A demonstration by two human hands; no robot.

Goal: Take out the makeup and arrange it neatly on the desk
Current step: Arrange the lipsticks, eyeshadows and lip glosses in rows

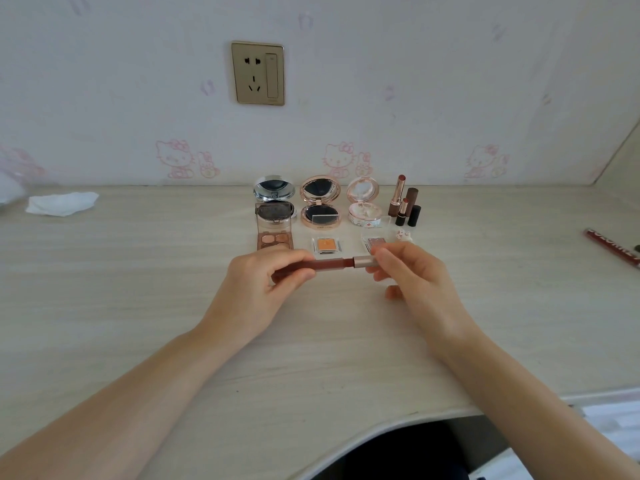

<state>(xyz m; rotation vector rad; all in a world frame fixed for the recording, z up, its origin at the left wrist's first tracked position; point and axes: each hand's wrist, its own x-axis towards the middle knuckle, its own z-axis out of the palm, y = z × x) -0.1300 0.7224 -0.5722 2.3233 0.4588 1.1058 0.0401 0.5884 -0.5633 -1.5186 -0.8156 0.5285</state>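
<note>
Both hands hold a brown lip tube point(330, 264) level above the desk point(138, 289). My left hand point(263, 282) grips its brown body, and my right hand point(408, 271) pinches its rose-gold cap end. Behind them stand three open compacts: a silver one point(274, 199), a rose-gold one point(320, 202) and a pink one point(364, 200). In front of those lie a brown eyeshadow palette point(274, 233), an orange single pan point(326, 244) and a glittery pan point(375, 242), partly hidden by my right fingers. Upright lipsticks point(401, 202) stand at the right of the row.
A crumpled white tissue point(62, 202) lies at the far left of the desk. A red tube with white lettering point(613, 249) lies near the right edge. A wall socket point(258, 73) is above the row. The desk's front edge curves inward at the bottom right.
</note>
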